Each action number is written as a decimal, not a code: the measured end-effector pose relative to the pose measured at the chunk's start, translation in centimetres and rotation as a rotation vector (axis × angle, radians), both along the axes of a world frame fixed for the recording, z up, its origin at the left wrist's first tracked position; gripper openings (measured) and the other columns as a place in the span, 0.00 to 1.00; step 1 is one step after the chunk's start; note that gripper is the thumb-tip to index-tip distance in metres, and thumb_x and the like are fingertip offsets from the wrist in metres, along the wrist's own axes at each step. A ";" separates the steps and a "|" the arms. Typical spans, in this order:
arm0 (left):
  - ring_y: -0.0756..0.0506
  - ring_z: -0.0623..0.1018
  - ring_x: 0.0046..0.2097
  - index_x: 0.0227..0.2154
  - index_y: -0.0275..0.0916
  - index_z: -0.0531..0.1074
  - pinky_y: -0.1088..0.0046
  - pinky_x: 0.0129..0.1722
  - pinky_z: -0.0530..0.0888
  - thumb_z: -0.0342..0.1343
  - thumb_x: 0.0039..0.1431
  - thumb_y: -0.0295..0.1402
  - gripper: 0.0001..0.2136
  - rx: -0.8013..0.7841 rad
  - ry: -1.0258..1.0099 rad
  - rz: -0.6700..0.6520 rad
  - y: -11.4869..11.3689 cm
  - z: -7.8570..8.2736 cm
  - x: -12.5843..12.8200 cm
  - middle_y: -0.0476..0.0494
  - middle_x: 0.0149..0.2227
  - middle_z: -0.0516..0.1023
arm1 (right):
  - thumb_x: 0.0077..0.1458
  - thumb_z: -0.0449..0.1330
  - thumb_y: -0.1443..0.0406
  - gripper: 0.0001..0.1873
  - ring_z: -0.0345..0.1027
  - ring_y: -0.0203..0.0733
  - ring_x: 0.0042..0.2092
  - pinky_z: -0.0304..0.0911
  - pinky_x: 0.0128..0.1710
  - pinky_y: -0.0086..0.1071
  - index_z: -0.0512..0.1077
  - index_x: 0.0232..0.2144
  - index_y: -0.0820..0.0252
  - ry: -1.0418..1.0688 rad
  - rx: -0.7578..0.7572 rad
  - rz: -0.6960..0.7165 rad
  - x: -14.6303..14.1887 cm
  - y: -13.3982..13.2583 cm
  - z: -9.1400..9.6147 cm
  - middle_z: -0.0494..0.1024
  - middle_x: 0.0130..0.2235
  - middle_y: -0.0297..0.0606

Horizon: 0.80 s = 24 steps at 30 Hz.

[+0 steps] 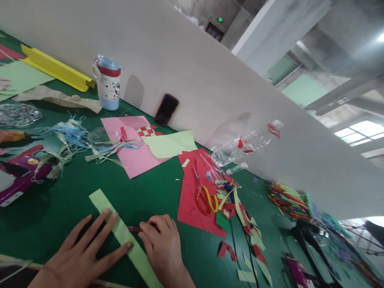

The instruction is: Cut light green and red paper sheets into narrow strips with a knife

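Note:
A long light-green paper strip (120, 230) lies on the green table (156, 192) near the front edge. My left hand (82, 252) rests flat on it, fingers spread, pinning the strip down. Just right of it, my right hand (162, 244) is curled shut on a small dark red pen-like thing (134, 229), whose tip touches the strip. What the thing is exactly I cannot make out.
Red paper (192, 196) with red-and-yellow scissors (207, 200) lies to the right amid paper scraps. Pink paper (132, 148), a woven checker piece (147, 131), threads, a cup (108, 84), a phone (166, 109) and a lying bottle (246, 146) sit by the white wall.

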<state>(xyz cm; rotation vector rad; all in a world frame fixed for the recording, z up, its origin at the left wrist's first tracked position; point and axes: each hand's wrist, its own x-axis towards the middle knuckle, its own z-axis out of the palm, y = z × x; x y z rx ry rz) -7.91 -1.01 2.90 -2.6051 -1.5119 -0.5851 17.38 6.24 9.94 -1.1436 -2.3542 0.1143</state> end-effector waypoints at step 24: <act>0.29 0.67 0.71 0.72 0.74 0.52 0.39 0.72 0.38 0.50 0.55 0.75 0.43 -0.043 0.071 -0.047 0.0 -1.2 -0.5 0.41 0.74 0.70 | 0.68 0.66 0.64 0.04 0.72 0.44 0.39 0.65 0.39 0.36 0.81 0.45 0.51 -0.056 -0.061 -0.012 0.5 -0.5 -0.3 0.80 0.39 0.37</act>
